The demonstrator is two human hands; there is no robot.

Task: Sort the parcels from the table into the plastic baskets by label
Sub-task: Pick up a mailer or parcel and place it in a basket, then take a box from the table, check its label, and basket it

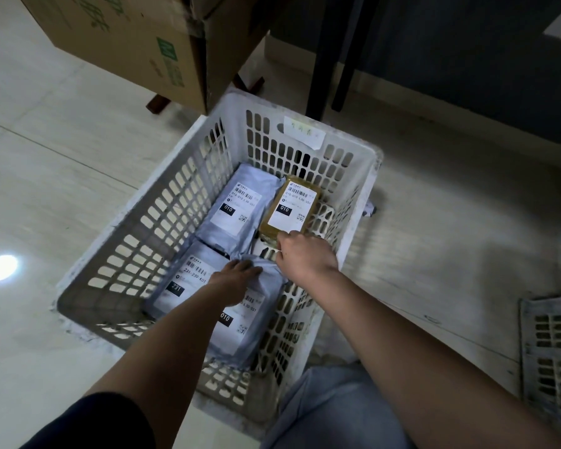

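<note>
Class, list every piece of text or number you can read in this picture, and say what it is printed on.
"010" and "010-010 L30 551": label of the grey parcel at the back.
"010" and "010-010 L30 551": label of the brown parcel.
"231" and "231-239 K01": label of the front left grey parcel.
"010": label of the front right grey parcel.
Paper tag on the basket: too faint.
Green print on the cardboard box: blurred.

1. The basket point(188, 196) is showing white moulded plastic, slotted and scuffed.
2. The grey parcels point(230, 205) are showing smooth, slightly glossy plastic film, wrinkled at the folds.
3. The brown parcel point(266, 226) is showing glossy tape.
4. The labels point(289, 205) are showing matt white paper.
5. The box point(127, 50) is showing matt cardboard.
6. The floor point(46, 176) is reflecting light, glossy tile.
</note>
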